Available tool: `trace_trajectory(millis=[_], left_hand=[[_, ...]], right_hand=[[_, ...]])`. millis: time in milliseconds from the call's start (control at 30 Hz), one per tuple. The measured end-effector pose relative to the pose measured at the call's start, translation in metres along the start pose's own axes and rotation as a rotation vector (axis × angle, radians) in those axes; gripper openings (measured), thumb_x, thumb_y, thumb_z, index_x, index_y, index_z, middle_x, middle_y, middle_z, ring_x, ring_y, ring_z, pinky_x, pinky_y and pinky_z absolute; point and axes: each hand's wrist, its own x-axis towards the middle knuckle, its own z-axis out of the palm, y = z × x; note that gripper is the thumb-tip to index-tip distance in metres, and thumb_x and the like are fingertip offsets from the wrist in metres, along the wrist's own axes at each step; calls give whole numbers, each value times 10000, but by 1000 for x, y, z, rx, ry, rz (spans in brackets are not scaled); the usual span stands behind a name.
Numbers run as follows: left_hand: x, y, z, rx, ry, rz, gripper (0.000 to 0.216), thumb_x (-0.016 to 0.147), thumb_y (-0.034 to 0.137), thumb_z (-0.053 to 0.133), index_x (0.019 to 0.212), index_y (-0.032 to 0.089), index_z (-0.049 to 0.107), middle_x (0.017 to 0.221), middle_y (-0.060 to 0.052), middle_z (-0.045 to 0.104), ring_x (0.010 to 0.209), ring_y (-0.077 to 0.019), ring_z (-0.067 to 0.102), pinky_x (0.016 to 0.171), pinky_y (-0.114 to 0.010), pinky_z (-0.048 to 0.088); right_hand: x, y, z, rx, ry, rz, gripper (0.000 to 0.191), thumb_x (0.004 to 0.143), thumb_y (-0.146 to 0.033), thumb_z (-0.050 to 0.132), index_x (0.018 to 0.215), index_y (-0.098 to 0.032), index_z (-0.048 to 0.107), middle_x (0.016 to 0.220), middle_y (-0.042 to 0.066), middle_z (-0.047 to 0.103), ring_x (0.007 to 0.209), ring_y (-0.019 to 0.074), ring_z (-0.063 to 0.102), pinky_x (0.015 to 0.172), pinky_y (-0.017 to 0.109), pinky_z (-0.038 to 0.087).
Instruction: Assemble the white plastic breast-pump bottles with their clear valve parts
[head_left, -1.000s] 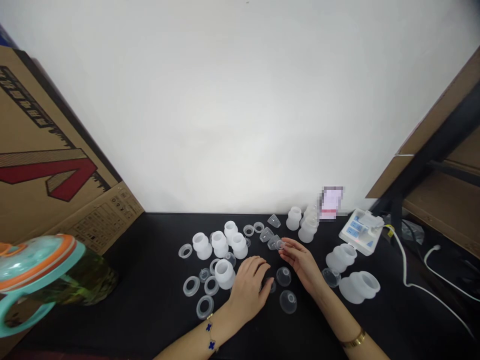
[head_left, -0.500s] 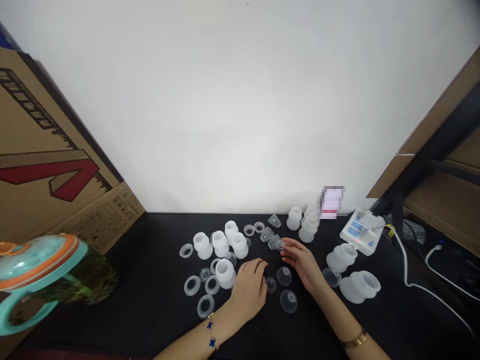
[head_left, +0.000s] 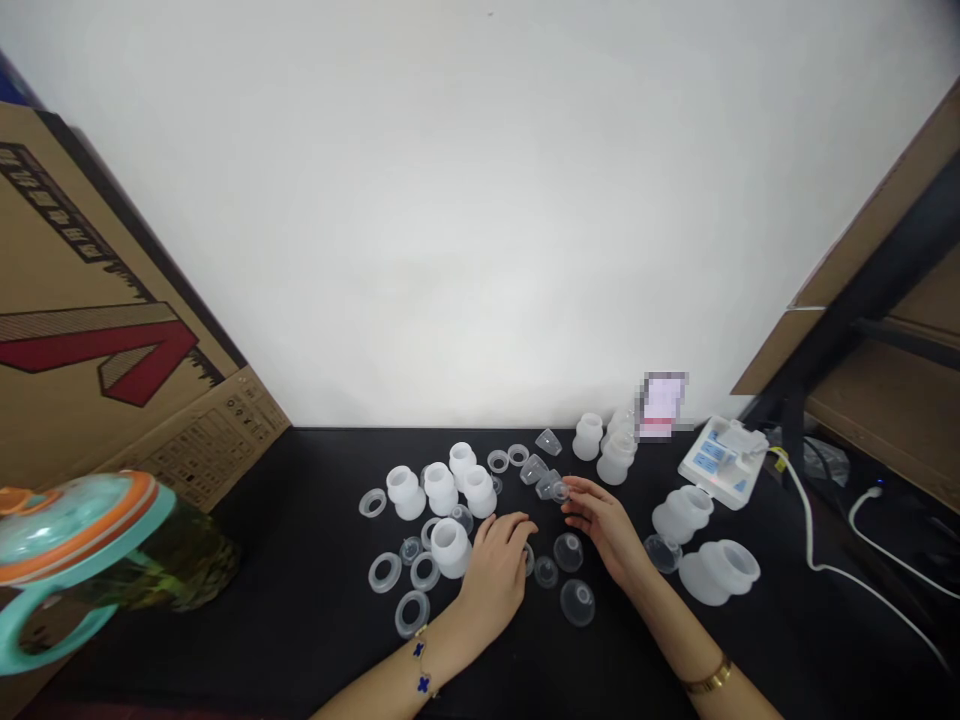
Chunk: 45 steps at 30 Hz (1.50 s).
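My left hand rests low over the black table, its fingers loosely bent and apart. A clear ring peeks out beside its thumb side, partly hidden by the hand. Just right of this lies a small clear dome piece. With its fingertips together, my right hand grips a small clear dome-shaped part, next to clear cone-shaped caps. Between my forearms sit two larger clear domes. Touching distance from my left hand stands a white waisted bottle body, with several more behind it.
Clear rings lie at the left. Bottle bodies stand by the wall; others lie right of my right forearm. A power strip with a white cable, a teal-lidded jug and a cardboard box flank the table.
My left hand has shifted slightly left, and the clear ring beside it now shows. The small dome next to it has slid a little right. My right hand has barely moved.
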Motion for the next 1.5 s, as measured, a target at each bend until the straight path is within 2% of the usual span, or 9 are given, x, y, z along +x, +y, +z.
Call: trace_trajectory(millis=[200,367,433,533,900,1100,1500], left_hand=[[1,4,-1,13,44,-27,294,907,95,574,1168,230,570,1202,-80,680,1168,-277,635,1032,-502,486],[0,7,-1,-22,66,-24,70,900,170,630,921,225,594,1123,-79,695,1149,-290,633,1048,-541,456],[-1,7,0,-27,56,-23,86,871,182,668,855,224,595,1124,-78,695,1138,-296,633,1061,-564,434],[-2,7,1,-23,29,-27,97,835,195,708,859,221,618,1136,-87,695,1133,-307,634,1070,-589,412],[-1,6,-1,39,-49,-39,302,860,186,697,1155,222,644,1176,-80,702,1132,-310,643,1126,-638,325],[1,5,-1,49,-66,-37,227,902,141,636,1106,239,652,1095,-49,720,1046,-279,664,1143,-623,295],[1,4,0,30,-72,-9,155,892,92,632,984,216,633,1134,-53,711,1090,-277,660,1170,-640,234]], right_hand=[[-1,-2,1,1,8,6,263,645,-252,846,898,-203,794,786,24,766,685,174,687,619,268,527],[-1,-2,2,1,7,5,264,636,-259,854,889,-208,798,779,18,765,685,169,682,612,264,531],[0,-2,2,-2,5,4,267,637,-264,853,893,-207,800,777,18,761,689,168,682,606,257,536],[0,-2,2,3,2,4,275,634,-268,856,894,-203,800,779,20,758,691,171,684,604,260,552],[-2,-3,1,22,-7,16,250,662,-252,838,902,-204,790,832,29,762,742,196,703,637,294,587],[-3,-3,0,20,-12,29,222,670,-264,833,879,-205,790,854,32,765,810,218,718,683,314,599],[-2,0,0,40,-26,51,216,684,-246,809,894,-203,788,907,49,787,899,240,731,786,350,598]])
